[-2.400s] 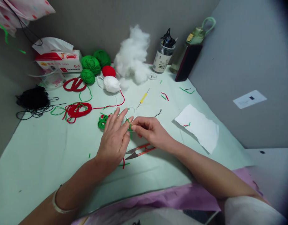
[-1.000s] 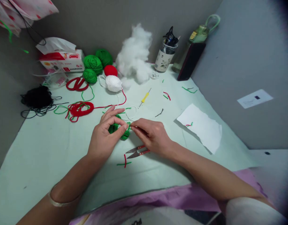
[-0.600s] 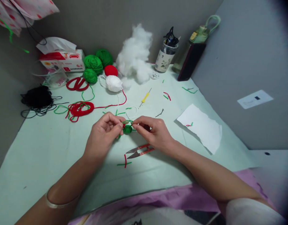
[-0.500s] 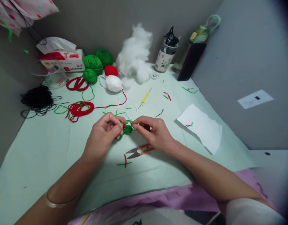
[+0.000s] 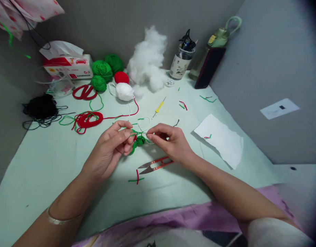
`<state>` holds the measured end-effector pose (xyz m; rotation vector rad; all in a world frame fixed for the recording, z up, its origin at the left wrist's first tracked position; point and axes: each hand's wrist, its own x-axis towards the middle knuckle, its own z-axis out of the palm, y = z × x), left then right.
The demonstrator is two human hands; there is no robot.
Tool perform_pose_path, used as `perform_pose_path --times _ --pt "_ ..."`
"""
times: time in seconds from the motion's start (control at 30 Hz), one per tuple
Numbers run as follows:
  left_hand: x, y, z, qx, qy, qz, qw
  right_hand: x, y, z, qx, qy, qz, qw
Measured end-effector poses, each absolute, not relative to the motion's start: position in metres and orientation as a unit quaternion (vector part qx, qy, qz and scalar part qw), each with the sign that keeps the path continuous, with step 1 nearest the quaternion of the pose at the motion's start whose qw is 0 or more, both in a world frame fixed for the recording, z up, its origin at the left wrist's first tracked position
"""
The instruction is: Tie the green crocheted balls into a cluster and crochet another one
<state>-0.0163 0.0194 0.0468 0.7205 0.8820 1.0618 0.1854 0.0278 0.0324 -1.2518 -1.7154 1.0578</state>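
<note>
My left hand (image 5: 110,147) is closed on a small green and red crocheted piece (image 5: 140,141), its index finger raised over the top. Green yarn (image 5: 136,132) stretches from the left fingertips across the top of the piece. My right hand (image 5: 170,142) pinches something thin at the yarn's right end; whether it is yarn or a needle is too small to tell. White yarn (image 5: 145,120) loops behind the piece. Below both hands lie orange-handled thread snips (image 5: 154,165), with their handle end partly under my right hand.
A yellow-handled crochet hook (image 5: 159,107) lies beyond the hands. Green yarn balls (image 5: 101,70), white stuffing (image 5: 149,61) and a pen jar (image 5: 182,63) stand along the back. Red scissors (image 5: 85,92) and black yarn (image 5: 41,108) are left; torn paper (image 5: 221,139) lies right.
My left hand has shifted slightly left and its index finger has lifted, showing more of the crocheted piece. The right hand has moved a little to the right, still pinching.
</note>
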Motion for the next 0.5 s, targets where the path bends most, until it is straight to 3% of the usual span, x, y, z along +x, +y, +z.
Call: perform_pose_path --times 0.5 --pt "-0.0182 0.0170 0.0411 0.339 0.376 0.509 0.697 0.1871 0.0300 0.0343 -0.493 -0.651 0.424 0.393"
